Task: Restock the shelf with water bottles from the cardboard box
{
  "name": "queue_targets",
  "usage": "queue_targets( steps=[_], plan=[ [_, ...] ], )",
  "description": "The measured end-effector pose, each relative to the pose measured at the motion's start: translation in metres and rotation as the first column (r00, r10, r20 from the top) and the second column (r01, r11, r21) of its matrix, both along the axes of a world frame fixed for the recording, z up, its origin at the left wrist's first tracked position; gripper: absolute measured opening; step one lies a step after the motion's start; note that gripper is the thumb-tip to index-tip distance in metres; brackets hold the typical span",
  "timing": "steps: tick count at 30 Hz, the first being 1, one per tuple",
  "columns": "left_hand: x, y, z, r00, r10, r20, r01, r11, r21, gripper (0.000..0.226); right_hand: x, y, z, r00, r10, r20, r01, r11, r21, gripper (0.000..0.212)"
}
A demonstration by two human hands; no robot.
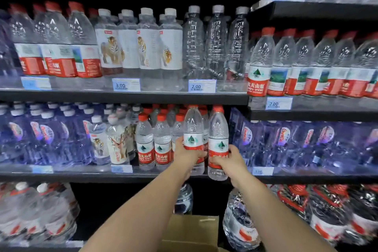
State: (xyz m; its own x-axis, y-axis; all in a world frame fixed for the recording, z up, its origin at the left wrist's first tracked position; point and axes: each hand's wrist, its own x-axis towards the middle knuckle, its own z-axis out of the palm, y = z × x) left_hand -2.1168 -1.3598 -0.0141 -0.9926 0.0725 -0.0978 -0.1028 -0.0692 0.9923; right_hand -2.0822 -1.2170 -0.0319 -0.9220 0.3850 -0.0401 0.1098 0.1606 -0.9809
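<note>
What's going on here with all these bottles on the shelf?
A person is restocking a shop shelf with water. The left hand grips one water bottle and the right hand grips a second bottle. Both are upright at the front of the middle shelf, beside matching red-capped bottles. A cardboard box sits below.

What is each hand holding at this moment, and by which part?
Each hand holds one red-capped water bottle, upright. The left hand grips the left bottle around its red lower label; the right hand grips the right bottle likewise.
</note>
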Motion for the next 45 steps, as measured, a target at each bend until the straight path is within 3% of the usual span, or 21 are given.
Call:
queue_targets(
  steps=[11,19,26,30,34,41,45],
  plan=[
    [-0.05,0.044,-0.029,0.97,0.051,-0.239,-0.084,0.988,-0.13,0.072,-0.057,0.032,-0.021,0.988,0.002,-0.152,-0.004,1.0,-0.014,0.064],
    [-0.05,0.043,-0.056,0.93,0.007,-0.369,-0.106,0.963,-0.249,0.07,-0.065,0.035,-0.058,0.992,0.026,-0.12,-0.024,1.0,0.016,0.069],
    [-0.052,0.04,-0.076,0.941,-0.036,-0.336,-0.089,0.932,-0.351,0.075,-0.07,0.038,-0.062,0.999,0.025,-0.024,-0.02,0.983,0.181,0.073],
    [-0.048,0.031,-0.079,0.938,-0.105,-0.331,-0.054,0.897,-0.439,0.063,-0.074,0.044,-0.064,0.996,0.059,0.068,-0.074,0.966,0.248,0.072],
    [-0.044,0.018,-0.088,0.944,-0.068,-0.324,-0.13,0.825,-0.551,0.046,-0.079,0.045,-0.071,0.993,0.04,0.111,-0.075,0.943,0.325,0.072],
    [-0.035,0.013,-0.072,0.966,0.0,-0.26,-0.154,0.805,-0.573,0.039,-0.065,0.027,-0.067,0.995,-0.066,0.071,0.031,0.911,0.411,0.057],
    [-0.012,-0.002,-0.045,0.922,-0.093,-0.376,-0.219,0.675,-0.705,0.035,-0.027,0.017,-0.039,0.995,-0.074,-0.066,0.096,0.888,0.45,0.05]
  ],
)
